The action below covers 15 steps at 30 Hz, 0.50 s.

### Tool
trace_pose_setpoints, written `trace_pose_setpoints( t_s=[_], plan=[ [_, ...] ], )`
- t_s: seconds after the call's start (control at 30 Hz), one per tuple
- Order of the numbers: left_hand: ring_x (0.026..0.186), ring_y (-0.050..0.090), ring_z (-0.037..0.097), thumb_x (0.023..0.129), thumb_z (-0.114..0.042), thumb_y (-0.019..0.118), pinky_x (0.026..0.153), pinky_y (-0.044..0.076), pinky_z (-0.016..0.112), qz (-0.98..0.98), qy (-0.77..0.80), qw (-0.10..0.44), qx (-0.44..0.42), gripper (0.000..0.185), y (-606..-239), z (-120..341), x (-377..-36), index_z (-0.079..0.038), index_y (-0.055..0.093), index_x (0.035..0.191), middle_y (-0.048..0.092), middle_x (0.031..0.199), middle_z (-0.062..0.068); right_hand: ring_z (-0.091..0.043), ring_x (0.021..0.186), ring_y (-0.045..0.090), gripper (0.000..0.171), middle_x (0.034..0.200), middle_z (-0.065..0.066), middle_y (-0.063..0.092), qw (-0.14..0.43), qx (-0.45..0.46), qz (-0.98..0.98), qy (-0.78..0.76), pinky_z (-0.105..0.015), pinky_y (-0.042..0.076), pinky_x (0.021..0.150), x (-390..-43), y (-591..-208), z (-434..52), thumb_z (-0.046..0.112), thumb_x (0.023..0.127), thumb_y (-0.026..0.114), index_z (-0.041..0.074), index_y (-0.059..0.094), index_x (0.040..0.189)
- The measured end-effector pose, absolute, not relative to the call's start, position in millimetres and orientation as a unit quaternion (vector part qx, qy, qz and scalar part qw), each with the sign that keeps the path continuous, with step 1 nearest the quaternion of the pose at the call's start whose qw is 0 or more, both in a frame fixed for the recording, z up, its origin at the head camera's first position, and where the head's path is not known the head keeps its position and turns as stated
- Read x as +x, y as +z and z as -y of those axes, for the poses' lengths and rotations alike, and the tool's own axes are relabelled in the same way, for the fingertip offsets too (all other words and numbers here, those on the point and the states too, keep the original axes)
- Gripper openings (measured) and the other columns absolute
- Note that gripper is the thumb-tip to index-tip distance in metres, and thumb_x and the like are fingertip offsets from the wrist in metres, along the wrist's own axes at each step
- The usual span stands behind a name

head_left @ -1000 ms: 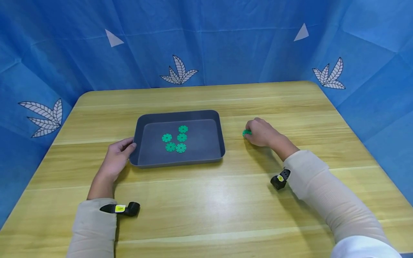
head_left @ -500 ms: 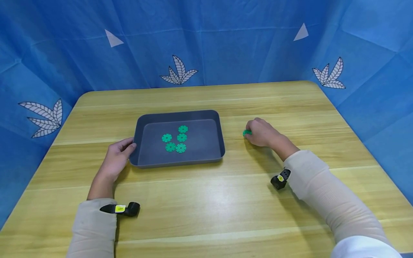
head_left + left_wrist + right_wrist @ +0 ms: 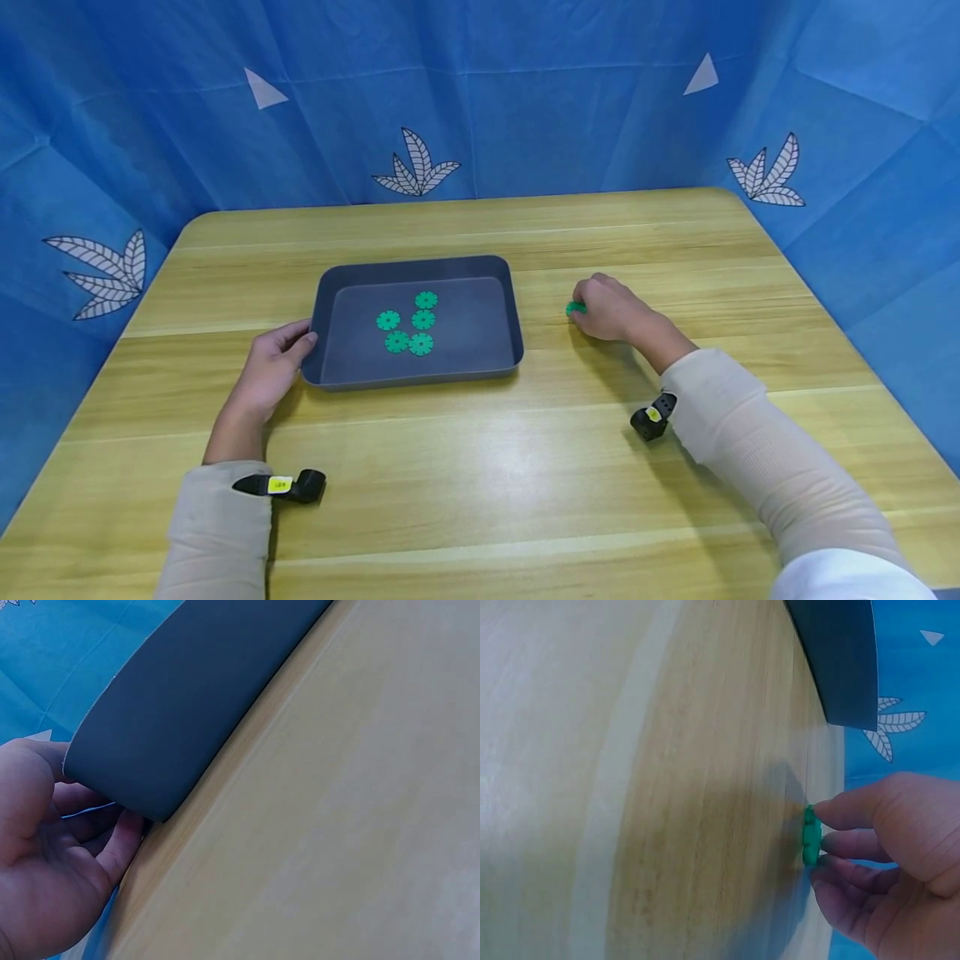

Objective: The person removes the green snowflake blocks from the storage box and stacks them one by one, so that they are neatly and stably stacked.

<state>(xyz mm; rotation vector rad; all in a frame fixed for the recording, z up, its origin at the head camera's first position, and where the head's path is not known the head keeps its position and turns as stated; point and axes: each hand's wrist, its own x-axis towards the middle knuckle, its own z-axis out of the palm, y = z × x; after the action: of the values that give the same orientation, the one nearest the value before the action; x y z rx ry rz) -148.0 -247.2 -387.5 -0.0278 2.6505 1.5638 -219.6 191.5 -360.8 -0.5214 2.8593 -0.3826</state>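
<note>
A dark grey rectangular tray (image 3: 480, 329) holds several flat green discs (image 3: 422, 344) with notched rims. At its left end my left hand (image 3: 266, 367) grips the wall, thumb over the rim and fingers on the outside. In the left wrist view, the fingers of the left hand (image 3: 52, 855) curl around the tray corner (image 3: 150, 776). To the right of the tray, my right hand (image 3: 611, 310) holds a green notched disc (image 3: 573, 307) by its edge, low at the tabletop. The right wrist view shows the disc (image 3: 811, 836) edge-on at the fingertips.
The light wooden table (image 3: 480, 492) lies under everything. A blue curtain (image 3: 525, 108) with white leaf prints hangs behind it and along the sides. Small black cameras (image 3: 307, 486) sit on both wrists. A strip of table separates the tray's right wall from the right hand.
Almost nothing differs. The right hand with its green disc has shifted very slightly to the right; the left hand and the tray stay in place.
</note>
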Motion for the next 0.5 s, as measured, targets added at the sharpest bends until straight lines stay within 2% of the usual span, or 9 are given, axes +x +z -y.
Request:
trace_pose_setpoints(
  t_s=[0.17,0.37,0.43,0.5],
  plan=[
    [0.122,0.045,0.03,0.099,-0.028,0.038,0.081,0.042,0.004,-0.861,0.508,0.031,-0.008,0.05,-388.3,247.2,-148.2,0.005,0.039,0.136,0.045,0.136,0.021,-0.02,0.067,0.033,0.036,0.063,-0.003,0.03,0.101,-0.174,-0.97,-0.136,-0.029,0.028,0.058,-218.9,-359.7,-191.9,0.015,0.09,0.054,0.011,0.037,0.058],
    [0.118,0.049,0.024,0.099,-0.028,0.038,0.08,0.042,0.004,-0.86,0.509,0.029,-0.007,0.05,-388.3,247.5,-148.1,0.005,0.039,0.136,0.046,0.135,0.021,-0.02,0.064,0.028,0.037,0.062,-0.002,0.023,0.095,-0.173,-0.971,-0.136,-0.027,0.022,0.054,-221.5,-356.8,-192.2,0.015,0.088,0.053,0.011,0.031,0.058],
    [0.118,0.049,0.024,0.099,-0.028,0.038,0.08,0.042,0.004,-0.861,0.508,0.028,-0.006,0.05,-388.3,247.5,-148.1,0.005,0.04,0.136,0.046,0.135,0.021,-0.022,0.071,0.036,0.027,0.067,-0.006,0.037,0.096,-0.173,-0.971,-0.134,-0.029,0.03,0.057,-222.0,-355.2,-192.4,0.015,0.088,0.052,0.006,0.043,0.064],
    [0.119,0.048,0.026,0.099,-0.028,0.038,0.081,0.042,0.004,-0.861,0.508,0.028,-0.006,0.05,-388.1,247.4,-148.0,0.005,0.039,0.136,0.046,0.135,0.021,-0.026,0.081,0.043,0.02,0.081,-0.012,0.049,0.103,-0.173,-0.971,-0.132,-0.033,0.037,0.065,-222.8,-353.9,-192.6,0.016,0.089,0.05,0.0,0.054,0.077]
  ],
)
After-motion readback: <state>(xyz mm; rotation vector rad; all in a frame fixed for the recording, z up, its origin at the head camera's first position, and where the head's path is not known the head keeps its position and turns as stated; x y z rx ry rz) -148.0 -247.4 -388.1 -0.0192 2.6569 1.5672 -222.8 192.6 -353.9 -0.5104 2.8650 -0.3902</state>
